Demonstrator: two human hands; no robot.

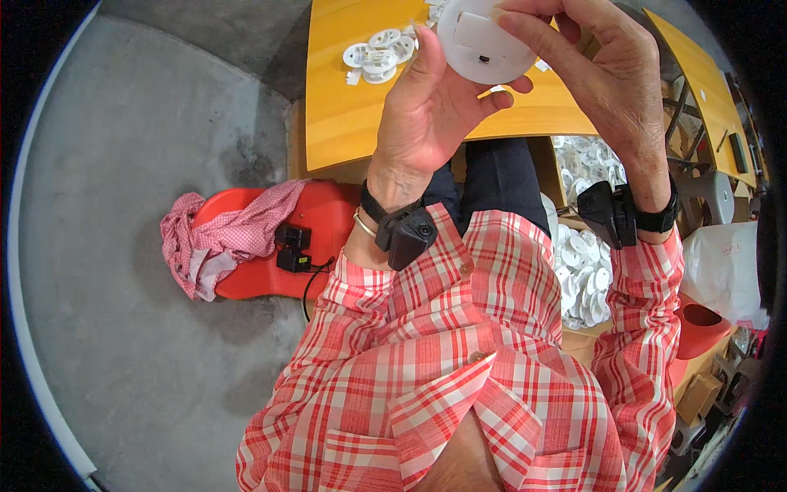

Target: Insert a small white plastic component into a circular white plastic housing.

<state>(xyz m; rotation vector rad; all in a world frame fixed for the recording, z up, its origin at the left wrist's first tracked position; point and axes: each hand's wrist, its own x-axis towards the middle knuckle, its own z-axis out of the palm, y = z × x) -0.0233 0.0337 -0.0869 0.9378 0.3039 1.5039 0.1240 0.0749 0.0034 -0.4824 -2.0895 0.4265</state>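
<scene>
In front of me, above the table, I hold a white round plastic disc (461, 59). A paler rectangular patch and a small dark slot show on its face; its far edge runs out of view. My left hand (426, 111) supports it from the left and below, thumb up beside the rim and fingers partly hidden behind. My right hand (602, 70) reaches over from the right, its thumb and fingers closed at the disc's upper right edge. Whether those fingers also pinch a smaller piece cannot be made out. Farther left lies a small pile of similar white discs (379, 59).
The yellow table (344, 123) spans the front. Many white discs (584, 275) fill a box at my right, near a white plastic bag (725, 262). At my left, a red stool (328, 217) carries a checked cloth (238, 225) and small black devices (293, 248).
</scene>
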